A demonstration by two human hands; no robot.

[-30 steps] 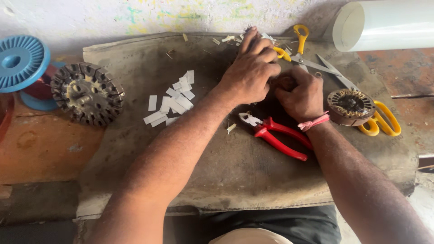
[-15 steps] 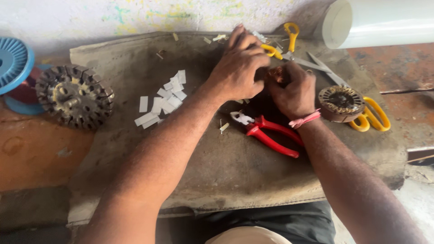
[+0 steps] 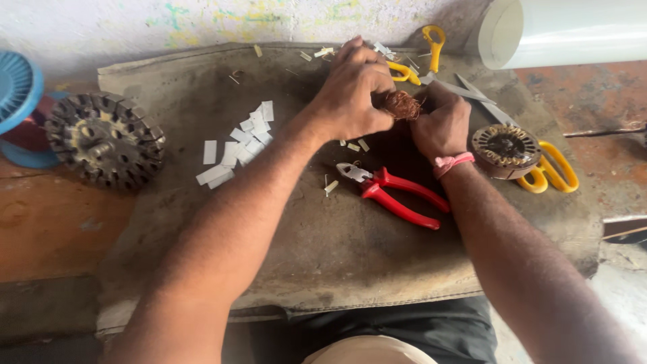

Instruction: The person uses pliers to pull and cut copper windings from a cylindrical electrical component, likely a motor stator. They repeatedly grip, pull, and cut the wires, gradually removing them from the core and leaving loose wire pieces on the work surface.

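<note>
Between both hands [image 3: 397,111], copper wire bundle [image 3: 402,104] gripped.

1. One view is supplied: a head-worn camera, looking steeply down and forward from above the person's lap.
2. The view faces the far wall [image 3: 202,17]; the lap sits at the near edge of the frame.
3. Range is close: both forearms enter from the near edge, and the hands meet in the upper centre of the frame.
4. The brown mat [image 3: 337,249] fills the middle of the frame; the table [image 3: 40,229] shows at left.
5. Limits: blue spool [image 3: 17,87] cut off at left, white tube [image 3: 573,30] cut off at far right.
</note>
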